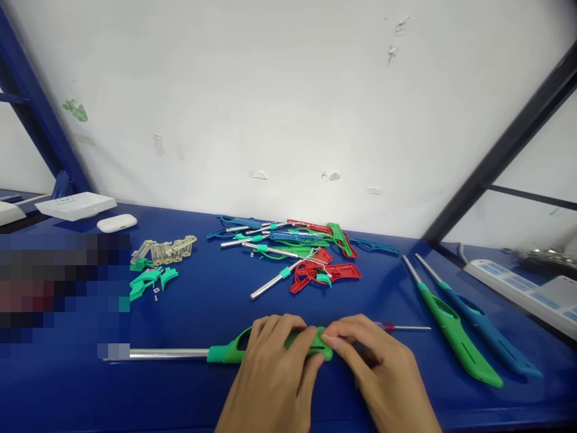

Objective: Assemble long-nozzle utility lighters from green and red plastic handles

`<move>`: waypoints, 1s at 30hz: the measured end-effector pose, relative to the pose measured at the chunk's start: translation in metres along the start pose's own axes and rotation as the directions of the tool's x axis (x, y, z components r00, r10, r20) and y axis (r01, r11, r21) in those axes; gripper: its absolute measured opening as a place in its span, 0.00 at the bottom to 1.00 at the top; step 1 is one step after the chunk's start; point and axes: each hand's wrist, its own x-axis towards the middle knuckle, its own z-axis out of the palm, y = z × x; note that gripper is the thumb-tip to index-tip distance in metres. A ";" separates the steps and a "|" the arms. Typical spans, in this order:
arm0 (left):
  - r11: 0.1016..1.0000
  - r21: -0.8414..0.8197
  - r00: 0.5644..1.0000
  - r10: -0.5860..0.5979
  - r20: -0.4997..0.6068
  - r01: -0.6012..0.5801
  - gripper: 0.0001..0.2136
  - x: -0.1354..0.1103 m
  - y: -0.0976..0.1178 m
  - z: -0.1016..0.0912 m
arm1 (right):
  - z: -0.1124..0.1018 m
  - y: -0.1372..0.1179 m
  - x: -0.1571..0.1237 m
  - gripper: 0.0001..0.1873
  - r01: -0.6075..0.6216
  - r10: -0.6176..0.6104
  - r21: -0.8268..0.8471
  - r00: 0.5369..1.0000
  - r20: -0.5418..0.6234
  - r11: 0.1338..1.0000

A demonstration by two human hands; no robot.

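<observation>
A green gas lighter (232,350) with a long metal barrel lies across the blue table in front of me, its barrel pointing left. My left hand (279,361) is wrapped over the lighter's handle, thumb and fingers pressing on it. At the handle's right end, my right hand (374,361) pinches with thumb and forefinger at the tip; whether something small sits between those fingers is hidden. Behind the right hand lies a screwdriver (388,326) with a red handle, its shaft pointing right.
Lighter shells and metal barrels (288,240) lie heaped at the back. Clear fuel tanks (166,251) and teal triggers (148,279) are at left, near a white case (117,223). A green lighter (460,337) and a blue lighter (491,331) lie right, beside a power strip (518,288).
</observation>
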 end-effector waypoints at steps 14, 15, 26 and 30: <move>0.995 -0.059 0.995 -0.082 0.056 0.086 0.12 0.007 0.007 -0.005 | -0.008 -0.004 -0.012 0.15 0.073 -0.052 -0.186 0.992 0.112 0.980; 0.995 -0.052 0.995 -0.086 0.059 0.089 0.12 0.007 0.006 -0.005 | -0.010 -0.005 -0.012 0.16 0.084 -0.060 -0.197 0.990 0.124 0.977; 0.997 0.000 0.996 -0.081 0.047 0.081 0.11 0.006 0.004 -0.004 | -0.010 0.003 -0.017 0.23 0.209 -0.180 -0.293 0.976 0.125 0.933; 0.997 -0.015 0.996 -0.080 0.025 0.080 0.11 0.007 0.006 -0.004 | -0.011 0.004 -0.015 0.23 0.215 -0.181 -0.307 0.974 0.136 0.927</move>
